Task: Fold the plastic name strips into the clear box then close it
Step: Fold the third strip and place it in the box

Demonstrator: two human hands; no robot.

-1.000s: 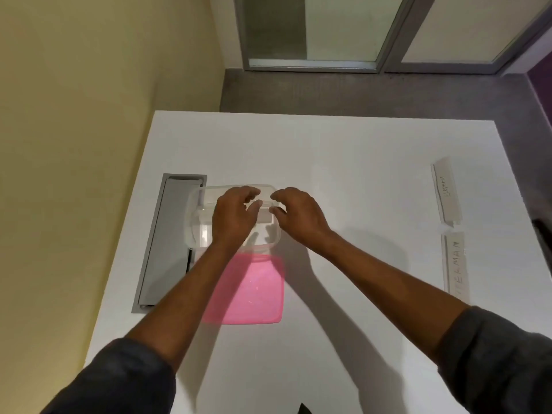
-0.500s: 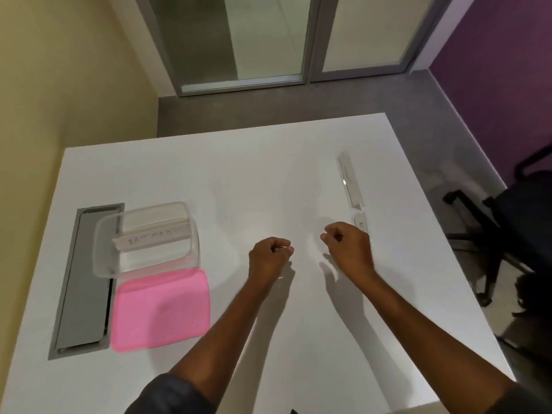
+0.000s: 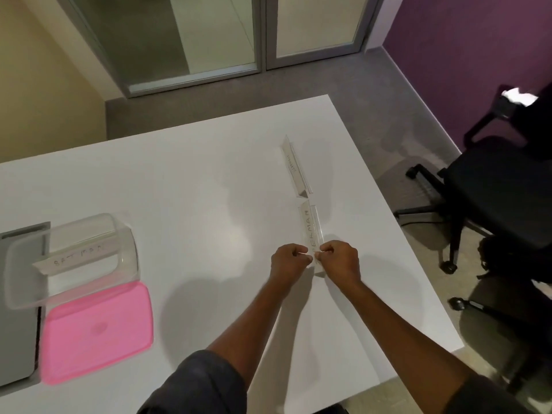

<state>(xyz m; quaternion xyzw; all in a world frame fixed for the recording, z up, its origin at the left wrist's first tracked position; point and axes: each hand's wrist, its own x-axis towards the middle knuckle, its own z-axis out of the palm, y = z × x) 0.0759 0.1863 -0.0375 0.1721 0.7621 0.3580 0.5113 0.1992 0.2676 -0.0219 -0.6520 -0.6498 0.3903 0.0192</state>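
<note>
Table (image 3: 194,189), white and broad, fills the view, with a black office chair (image 3: 493,186) off its edge at three o'clock. At nine o'clock sits the clear box (image 3: 18,294), open, with one name strip (image 3: 74,258) already resting inside it; its pink lid (image 3: 95,330) lies flat just beside it at about eight o'clock. So roughly a third of the packing looks done. Toward two o'clock a second strip (image 3: 294,165) stands untouched as a tent, and end to end with it, nearer the person, lies the strip (image 3: 310,225) now being worked. Both the left hand (image 3: 288,261) and the right hand (image 3: 340,259) are curled narrow, pinching that strip's near end from either side. Two strips remain to fold and box, then the lid must go on.
</note>
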